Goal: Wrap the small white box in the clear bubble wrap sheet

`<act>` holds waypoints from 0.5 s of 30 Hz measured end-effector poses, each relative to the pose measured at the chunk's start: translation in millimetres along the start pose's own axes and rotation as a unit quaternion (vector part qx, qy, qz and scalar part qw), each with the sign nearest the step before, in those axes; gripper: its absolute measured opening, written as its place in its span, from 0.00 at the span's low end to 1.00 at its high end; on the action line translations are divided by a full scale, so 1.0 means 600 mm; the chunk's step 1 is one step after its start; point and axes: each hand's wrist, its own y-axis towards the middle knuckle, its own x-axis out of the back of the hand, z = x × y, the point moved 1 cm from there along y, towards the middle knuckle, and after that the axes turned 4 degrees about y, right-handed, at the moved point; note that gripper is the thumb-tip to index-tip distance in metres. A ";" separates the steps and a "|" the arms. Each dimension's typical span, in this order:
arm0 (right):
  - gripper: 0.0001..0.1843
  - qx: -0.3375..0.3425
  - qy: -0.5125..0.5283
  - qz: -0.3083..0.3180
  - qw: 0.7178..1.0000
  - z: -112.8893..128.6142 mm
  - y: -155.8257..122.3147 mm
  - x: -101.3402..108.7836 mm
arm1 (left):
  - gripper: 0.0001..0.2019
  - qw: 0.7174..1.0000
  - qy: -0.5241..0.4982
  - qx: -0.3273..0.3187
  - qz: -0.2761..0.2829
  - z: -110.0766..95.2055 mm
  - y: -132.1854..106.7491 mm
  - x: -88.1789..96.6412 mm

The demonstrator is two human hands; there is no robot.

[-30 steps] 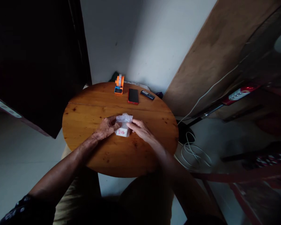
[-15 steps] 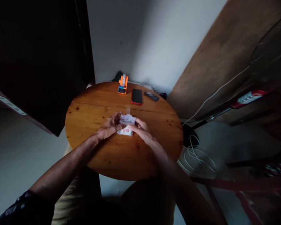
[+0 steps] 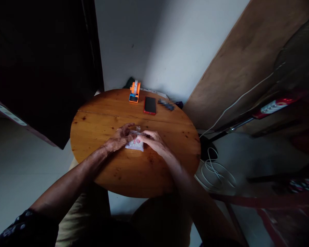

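Both hands work a small packet in clear crinkly wrap, pressing it down on the round wooden table at the middle of the frame. The left hand pinches its left edge and the right hand lies over its top right, fingers closed on the wrap. The packet sits between and partly under them. Such thin film seems to call for a light, steady pinch. An orange tape dispenser and a phone stand well apart, toward the top.
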 end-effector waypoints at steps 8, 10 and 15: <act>0.13 0.006 0.023 -0.088 0.996 -0.009 0.005 -0.004 | 0.40 1.000 -0.005 -0.010 -0.011 0.003 0.001 0.001; 0.13 0.001 0.019 -0.107 0.994 -0.010 0.003 -0.007 | 0.38 1.000 0.000 -0.010 -0.012 0.003 0.001 0.001; 0.14 0.008 0.000 -0.118 0.993 -0.012 0.005 -0.010 | 0.37 1.000 -0.008 -0.013 -0.002 0.007 0.003 0.000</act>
